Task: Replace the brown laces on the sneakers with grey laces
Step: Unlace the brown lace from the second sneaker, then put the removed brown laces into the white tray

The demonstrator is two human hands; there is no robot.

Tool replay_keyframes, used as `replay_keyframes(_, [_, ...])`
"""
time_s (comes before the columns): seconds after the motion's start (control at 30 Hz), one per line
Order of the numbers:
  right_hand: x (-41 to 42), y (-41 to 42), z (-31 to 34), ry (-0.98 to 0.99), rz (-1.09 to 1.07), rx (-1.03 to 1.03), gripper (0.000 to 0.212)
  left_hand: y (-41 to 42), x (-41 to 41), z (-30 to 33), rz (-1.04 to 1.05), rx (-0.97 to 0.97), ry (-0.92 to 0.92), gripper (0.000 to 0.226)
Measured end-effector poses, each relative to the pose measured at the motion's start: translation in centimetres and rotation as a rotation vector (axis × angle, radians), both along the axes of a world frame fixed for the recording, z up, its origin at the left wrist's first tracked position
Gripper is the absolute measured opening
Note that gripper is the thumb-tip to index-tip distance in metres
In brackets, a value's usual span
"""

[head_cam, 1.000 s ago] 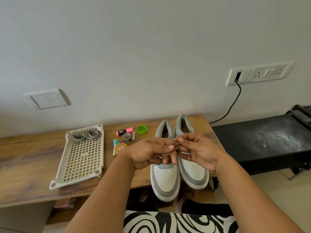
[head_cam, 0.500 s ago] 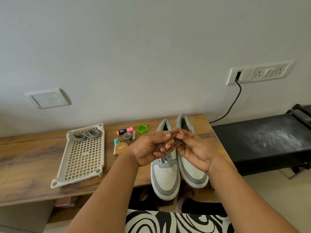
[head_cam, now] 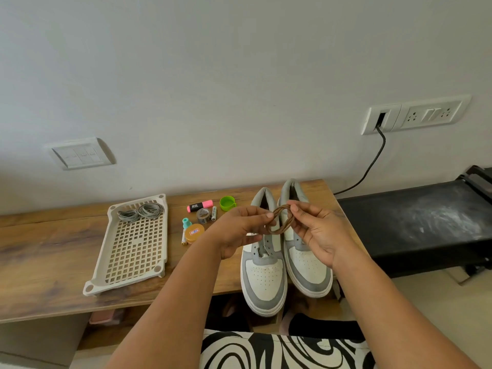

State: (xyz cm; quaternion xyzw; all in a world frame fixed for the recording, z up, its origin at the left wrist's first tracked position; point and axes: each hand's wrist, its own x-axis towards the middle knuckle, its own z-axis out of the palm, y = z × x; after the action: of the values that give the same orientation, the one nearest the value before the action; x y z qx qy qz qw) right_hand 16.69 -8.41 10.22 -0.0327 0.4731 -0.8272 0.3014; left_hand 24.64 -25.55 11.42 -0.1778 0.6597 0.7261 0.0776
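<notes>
Two white and grey sneakers stand side by side on the wooden table, the left sneaker and the right sneaker, toes toward me. No laces show in their eyelets. Above them a coiled brown lace hangs between my hands. My left hand pinches its left side. My right hand pinches its top with thumb and forefinger. Two bundles of grey laces lie at the far end of a beige perforated tray to the left.
Between tray and sneakers lie a pink highlighter, a green cap, a tape roll, a battery, a round orange tin and a teal-capped tube. A black bench stands right. A cable hangs from the wall socket.
Both hands have risen and drawn slightly apart. The brown lace, earlier bunched between the fingers, now shows as an open coil held between them.
</notes>
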Motion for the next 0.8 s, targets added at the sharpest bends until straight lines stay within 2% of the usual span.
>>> replay_keyframes(0.1, [-0.1, -0.1, -0.4, 0.008, -0.057, 0.022, 0.017, 0.2, 0.0, -0.1, -0.020, -0.076, 0.014, 0.030])
replay_keyframes(0.17, [0.0, -0.4, -0.6, 0.029, -0.114, 0.056, 0.017, 0.2, 0.0, -0.3, 0.005, -0.119, 0.016, 0.028])
replay_keyframes(0.27, [0.4, -1.2, -0.7, 0.090, -0.166, 0.105, 0.017, -0.2, 0.1, -0.1, 0.106, -0.164, 0.010, 0.018])
replay_keyframes(0.43, [3.2, -6.3, -1.6, 0.080, -0.200, 0.117, 0.017, -3.5, 2.0, 1.5, 0.272, -0.164, 0.042, 0.012])
replay_keyframes(0.5, [4.9, -9.7, -2.2, 0.175, -0.193, 0.157, 0.023, -6.2, 3.5, 2.1, 0.352, -0.268, 0.040, 0.015])
replay_keyframes(0.57, [6.7, -13.1, -2.5, 0.290, -0.151, 0.220, 0.030, -9.3, 5.4, 2.4, 0.397, -0.447, 0.007, 0.017])
replay_keyframes(0.63, [8.5, -16.4, -2.4, 0.392, -0.013, 0.299, 0.032, -12.7, 8.1, 2.4, 0.461, -0.570, -0.035, 0.017])
replay_keyframes(0.8, [11.8, -24.0, -2.4, 0.623, 0.270, 0.476, 0.026, -20.0, 14.8, 1.5, 0.562, -0.600, -0.152, 0.016])
